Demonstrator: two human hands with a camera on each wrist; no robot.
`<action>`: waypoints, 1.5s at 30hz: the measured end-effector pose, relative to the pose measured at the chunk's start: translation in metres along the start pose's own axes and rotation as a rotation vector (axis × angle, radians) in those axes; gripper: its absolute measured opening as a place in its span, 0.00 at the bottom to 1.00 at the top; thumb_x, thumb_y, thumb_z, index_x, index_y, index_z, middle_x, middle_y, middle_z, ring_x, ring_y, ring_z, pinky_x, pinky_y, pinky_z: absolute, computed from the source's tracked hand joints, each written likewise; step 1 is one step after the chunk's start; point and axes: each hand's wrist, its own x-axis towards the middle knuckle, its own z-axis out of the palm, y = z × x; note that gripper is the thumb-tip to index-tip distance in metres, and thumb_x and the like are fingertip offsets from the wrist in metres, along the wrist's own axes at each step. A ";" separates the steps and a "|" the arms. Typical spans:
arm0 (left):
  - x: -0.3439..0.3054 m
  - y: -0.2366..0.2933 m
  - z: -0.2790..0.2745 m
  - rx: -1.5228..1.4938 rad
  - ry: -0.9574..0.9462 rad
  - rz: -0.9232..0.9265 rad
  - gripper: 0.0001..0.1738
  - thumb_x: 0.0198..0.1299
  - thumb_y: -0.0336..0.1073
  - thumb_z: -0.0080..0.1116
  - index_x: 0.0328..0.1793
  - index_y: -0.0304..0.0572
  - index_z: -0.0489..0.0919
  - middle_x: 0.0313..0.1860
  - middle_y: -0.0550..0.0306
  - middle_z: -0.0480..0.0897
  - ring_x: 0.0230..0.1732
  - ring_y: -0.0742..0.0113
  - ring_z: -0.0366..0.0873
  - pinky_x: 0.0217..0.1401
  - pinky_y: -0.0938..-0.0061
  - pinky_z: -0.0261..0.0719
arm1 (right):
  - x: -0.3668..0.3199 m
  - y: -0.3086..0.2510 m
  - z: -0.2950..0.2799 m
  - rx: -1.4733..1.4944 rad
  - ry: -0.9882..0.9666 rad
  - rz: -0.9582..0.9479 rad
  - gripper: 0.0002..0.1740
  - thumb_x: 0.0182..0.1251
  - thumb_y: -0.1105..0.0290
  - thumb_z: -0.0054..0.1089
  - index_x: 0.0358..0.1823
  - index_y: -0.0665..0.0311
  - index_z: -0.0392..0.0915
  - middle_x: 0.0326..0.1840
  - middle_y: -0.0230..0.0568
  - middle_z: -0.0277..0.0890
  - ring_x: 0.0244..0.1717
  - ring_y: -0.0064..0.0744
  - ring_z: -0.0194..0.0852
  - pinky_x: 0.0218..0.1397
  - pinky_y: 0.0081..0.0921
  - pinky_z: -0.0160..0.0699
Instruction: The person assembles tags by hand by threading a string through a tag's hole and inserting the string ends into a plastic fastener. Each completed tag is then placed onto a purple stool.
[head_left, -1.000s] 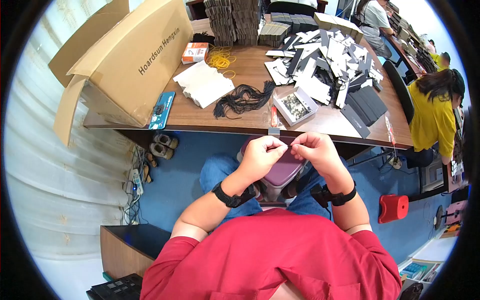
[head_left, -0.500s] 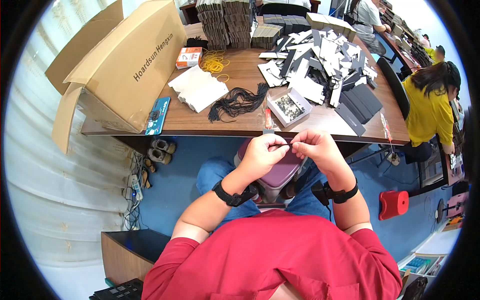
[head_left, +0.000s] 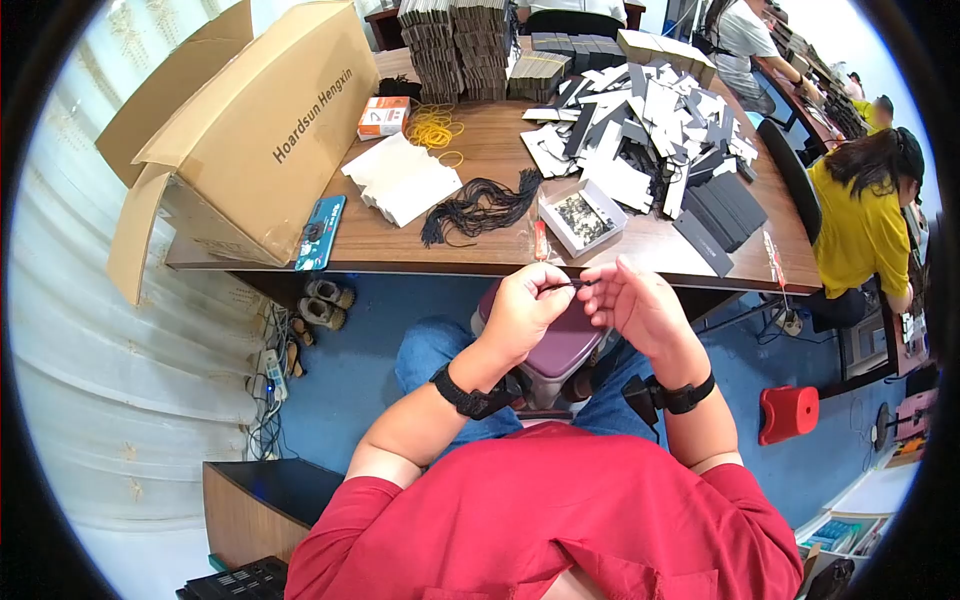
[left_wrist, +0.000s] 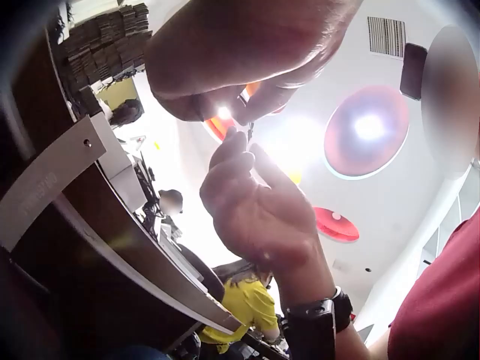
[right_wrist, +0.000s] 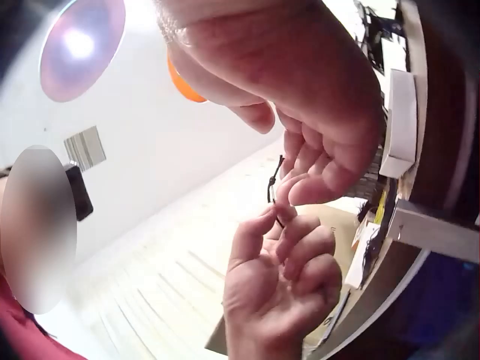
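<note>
In the head view, a short black cord [head_left: 580, 284] lies between the two hands above the lap, just in front of the table edge. My left hand [head_left: 522, 312] pinches one end between thumb and fingertips. The right wrist view shows the cord [right_wrist: 271, 181] with a small knot, standing up from the left fingertips. Beside its upper end are the loosely bent fingers of my right hand [head_left: 645, 308], the thumb apart from them. Whether those fingers touch the cord cannot be told. A bundle of black cords [head_left: 482, 208] lies on the table [head_left: 400, 245].
Behind the hands are a tray of small parts [head_left: 588, 218], white cards [head_left: 402, 180], a pile of black and white tags [head_left: 640, 130] and yellow bands [head_left: 433, 127]. A large carton [head_left: 270, 140] stands left. A person in yellow [head_left: 860, 225] is at the right.
The right hand has let go its thumb pinch, its fingers spreading and turning upward. The left hand keeps its pinch, and more of the cord shows between the hands.
</note>
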 end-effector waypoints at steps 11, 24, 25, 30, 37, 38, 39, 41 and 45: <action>-0.001 0.010 0.003 -0.022 0.023 -0.018 0.04 0.58 0.30 0.61 0.36 0.36 0.81 0.26 0.66 0.79 0.23 0.86 0.65 0.23 0.89 0.60 | 0.009 0.009 -0.003 -0.525 0.093 -0.331 0.04 0.61 0.76 0.60 0.35 0.68 0.76 0.31 0.34 0.78 0.30 0.19 0.75 0.34 0.15 0.73; 0.005 0.013 0.008 -0.026 -0.097 -0.021 0.08 0.58 0.31 0.62 0.42 0.36 0.81 0.30 0.65 0.81 0.23 0.87 0.66 0.22 0.91 0.58 | -0.001 0.003 -0.005 -0.453 0.055 -0.308 0.08 0.64 0.73 0.58 0.42 0.69 0.77 0.33 0.36 0.79 0.32 0.20 0.75 0.37 0.16 0.74; 0.006 0.009 0.008 -0.002 -0.098 0.002 0.08 0.58 0.31 0.62 0.42 0.36 0.81 0.30 0.64 0.81 0.23 0.87 0.66 0.22 0.91 0.58 | -0.001 0.004 -0.006 -0.494 0.057 -0.326 0.08 0.65 0.72 0.57 0.43 0.69 0.77 0.33 0.36 0.79 0.32 0.20 0.74 0.37 0.16 0.74; 0.003 0.010 0.013 -0.067 -0.014 -0.041 0.05 0.59 0.29 0.61 0.39 0.36 0.81 0.27 0.67 0.78 0.20 0.87 0.63 0.20 0.90 0.56 | 0.002 0.016 -0.012 -0.171 0.121 -0.284 0.12 0.70 0.68 0.50 0.47 0.69 0.76 0.36 0.36 0.78 0.33 0.21 0.74 0.38 0.17 0.74; 0.001 0.008 0.016 -0.163 0.024 -0.138 0.05 0.58 0.30 0.61 0.38 0.36 0.81 0.26 0.67 0.77 0.20 0.86 0.63 0.20 0.89 0.58 | 0.008 0.047 0.003 -0.242 0.235 -0.513 0.06 0.64 0.74 0.60 0.41 0.66 0.77 0.34 0.28 0.77 0.34 0.14 0.70 0.37 0.12 0.69; 0.003 0.006 0.015 -0.098 0.033 -0.073 0.05 0.58 0.29 0.61 0.38 0.36 0.81 0.27 0.66 0.78 0.22 0.85 0.65 0.23 0.88 0.61 | 0.010 0.044 0.005 -0.268 0.237 -0.558 0.05 0.63 0.74 0.61 0.39 0.66 0.77 0.34 0.27 0.76 0.34 0.12 0.69 0.37 0.11 0.68; 0.004 0.003 0.012 -0.030 0.042 -0.012 0.05 0.58 0.29 0.61 0.39 0.35 0.81 0.29 0.65 0.78 0.24 0.84 0.67 0.25 0.88 0.64 | 0.011 0.042 0.004 -0.323 0.238 -0.527 0.05 0.63 0.74 0.61 0.39 0.66 0.77 0.33 0.26 0.75 0.34 0.12 0.68 0.36 0.11 0.67; 0.004 0.004 0.010 0.035 0.043 0.044 0.06 0.58 0.29 0.61 0.39 0.34 0.81 0.31 0.63 0.80 0.28 0.82 0.71 0.31 0.87 0.68 | 0.008 0.035 -0.002 -0.431 0.245 -0.459 0.04 0.63 0.74 0.61 0.38 0.66 0.77 0.32 0.24 0.74 0.33 0.11 0.67 0.36 0.10 0.66; 0.003 0.011 0.011 0.055 0.003 0.028 0.06 0.58 0.27 0.61 0.41 0.33 0.82 0.34 0.60 0.82 0.34 0.80 0.75 0.38 0.85 0.72 | 0.005 0.022 0.001 -0.595 0.187 -0.412 0.04 0.62 0.74 0.61 0.35 0.67 0.77 0.30 0.25 0.73 0.31 0.12 0.66 0.34 0.12 0.66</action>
